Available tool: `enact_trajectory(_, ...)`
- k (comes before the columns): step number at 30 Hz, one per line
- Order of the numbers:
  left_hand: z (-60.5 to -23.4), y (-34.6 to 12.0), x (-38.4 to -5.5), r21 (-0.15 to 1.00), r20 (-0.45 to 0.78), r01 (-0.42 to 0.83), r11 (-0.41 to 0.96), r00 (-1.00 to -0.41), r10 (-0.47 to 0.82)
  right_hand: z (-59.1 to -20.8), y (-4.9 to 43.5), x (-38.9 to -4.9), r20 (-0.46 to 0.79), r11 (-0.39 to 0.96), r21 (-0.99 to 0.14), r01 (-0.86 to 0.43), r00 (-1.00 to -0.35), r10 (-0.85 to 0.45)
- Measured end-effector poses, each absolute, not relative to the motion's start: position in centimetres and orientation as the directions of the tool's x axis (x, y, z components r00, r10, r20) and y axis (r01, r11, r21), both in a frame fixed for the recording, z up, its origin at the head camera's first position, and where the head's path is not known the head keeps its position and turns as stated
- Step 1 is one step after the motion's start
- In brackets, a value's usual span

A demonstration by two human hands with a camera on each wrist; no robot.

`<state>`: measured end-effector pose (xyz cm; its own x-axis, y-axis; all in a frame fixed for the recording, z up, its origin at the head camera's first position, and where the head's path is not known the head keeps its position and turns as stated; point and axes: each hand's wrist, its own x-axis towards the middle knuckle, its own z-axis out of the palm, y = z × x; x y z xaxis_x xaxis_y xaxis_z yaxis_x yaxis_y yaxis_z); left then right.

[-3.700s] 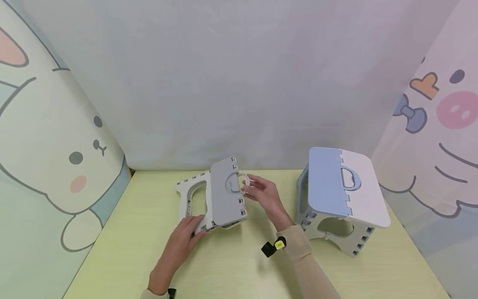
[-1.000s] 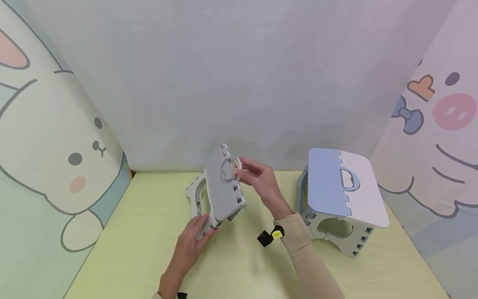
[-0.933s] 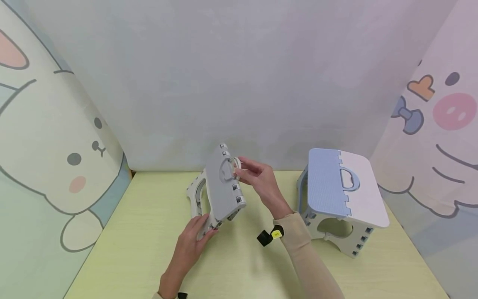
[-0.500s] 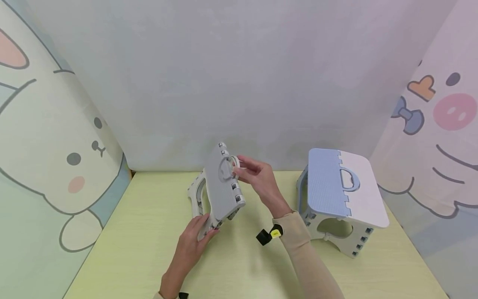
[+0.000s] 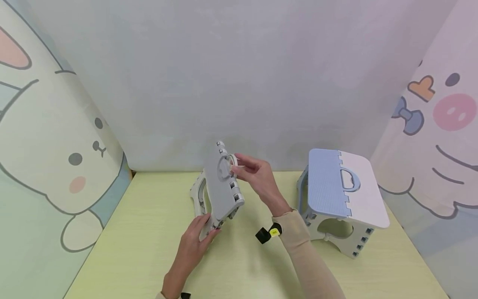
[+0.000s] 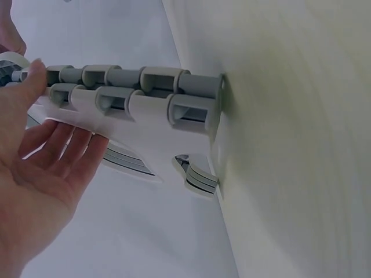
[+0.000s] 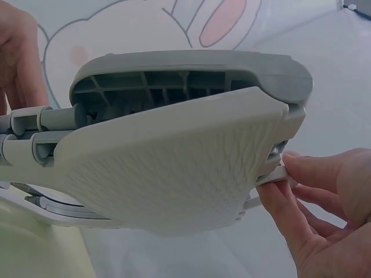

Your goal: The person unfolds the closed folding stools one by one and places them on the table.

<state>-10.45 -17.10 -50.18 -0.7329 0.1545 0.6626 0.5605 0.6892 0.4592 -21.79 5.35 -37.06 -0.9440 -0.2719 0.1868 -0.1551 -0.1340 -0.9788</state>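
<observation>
A grey and white folding stool (image 5: 219, 192) is partly folded and tilted at the left of the table, its grey seat half facing right. My left hand (image 5: 192, 247) grips the near edge of its white leg panel, thumb on one side and fingers on the other; the left wrist view shows the hinge row (image 6: 139, 81) beside the thumb. My right hand (image 5: 260, 176) pinches the white handle (image 7: 277, 175) at the seat's edge between thumb and fingers. From the right wrist, the two seat halves (image 7: 174, 168) appear folded close together, with a narrow gap.
An unfolded blue and white folding stool (image 5: 326, 182) stands upright on the right of the pale yellow table (image 5: 149, 216). A grey-white backdrop (image 5: 224, 83) rises behind the table, with cartoon-printed walls on both sides.
The seat halves have been lifted and tipped to a steeper angle, and the stool has shifted slightly right. Both hands keep their hold; over the last second the movement is small.
</observation>
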Motion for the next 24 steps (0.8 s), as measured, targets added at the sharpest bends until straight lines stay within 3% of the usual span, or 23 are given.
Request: enact_trajectory(24,-49.9,-16.5,-10.5,0.495,0.67,0.605,0.624,-0.723,0.17,-35.6,4.8,-21.7,0.258,-0.086,-0.966,-0.243,-0.909,-0.328)
